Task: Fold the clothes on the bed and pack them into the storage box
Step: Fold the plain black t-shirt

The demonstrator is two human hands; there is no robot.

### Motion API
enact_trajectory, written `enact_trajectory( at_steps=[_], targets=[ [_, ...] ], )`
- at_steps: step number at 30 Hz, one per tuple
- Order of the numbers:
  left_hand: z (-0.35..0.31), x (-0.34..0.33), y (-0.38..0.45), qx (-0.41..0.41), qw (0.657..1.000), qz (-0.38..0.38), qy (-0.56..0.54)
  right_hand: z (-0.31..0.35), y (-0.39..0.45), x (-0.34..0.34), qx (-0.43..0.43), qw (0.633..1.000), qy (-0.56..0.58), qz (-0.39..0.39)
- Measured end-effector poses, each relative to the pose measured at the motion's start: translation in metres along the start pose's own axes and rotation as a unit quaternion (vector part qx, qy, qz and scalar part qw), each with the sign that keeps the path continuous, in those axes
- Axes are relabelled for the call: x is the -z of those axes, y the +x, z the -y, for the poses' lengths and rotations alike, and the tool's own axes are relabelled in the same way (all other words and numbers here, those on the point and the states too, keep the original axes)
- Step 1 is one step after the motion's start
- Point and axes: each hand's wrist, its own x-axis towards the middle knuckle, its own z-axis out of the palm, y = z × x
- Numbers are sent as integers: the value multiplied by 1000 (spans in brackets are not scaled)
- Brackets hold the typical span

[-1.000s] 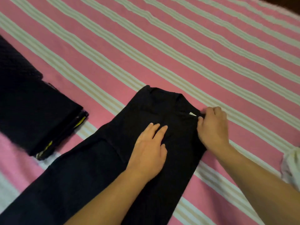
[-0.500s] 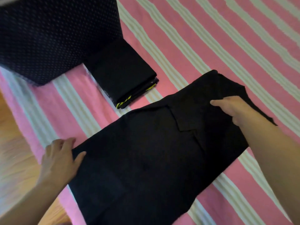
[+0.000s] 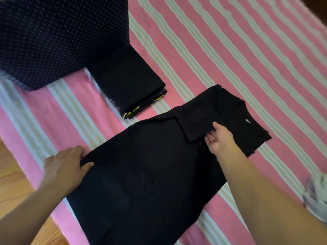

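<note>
A black shirt (image 3: pixel 150 170) lies flat on the pink-and-cream striped bed (image 3: pixel 230 59), its sleeve folded in over the body. My left hand (image 3: pixel 65 165) pinches the shirt's left edge near the side of the bed. My right hand (image 3: pixel 219 138) rests on the upper part of the shirt and grips the hem of the folded-in sleeve. The dark dotted storage box (image 3: pixel 58 36) stands at the top left. A stack of folded black clothes (image 3: pixel 127 84) with a yellow-striped edge lies beside it.
A white patterned garment (image 3: pixel 316 197) lies crumpled at the right edge. The wooden floor (image 3: pixel 16 184) shows past the bed's left edge. Bare striped sheet stretches across the upper right.
My left hand has closed on the shirt's left edge. My right hand has shifted onto the folded-in sleeve hem. The view has barely moved in the last half second.
</note>
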Motion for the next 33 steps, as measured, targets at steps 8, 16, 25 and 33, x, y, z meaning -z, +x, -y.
enact_trajectory(
  at_steps=[8,16,25,33],
  targets=[
    [-7,32,-39,-46,995,-11,-85,70,-24,-60,212,953,-132,-170],
    [-63,54,-170,-178,975,52,-122,103,-58,66,264,933,-176,-171],
    [-114,-75,-214,-235,959,154,18,21,48,193,105,975,-121,-153],
    [-112,-57,-245,-170,976,132,-34,38,96,216,192,955,-70,-214]
  ],
)
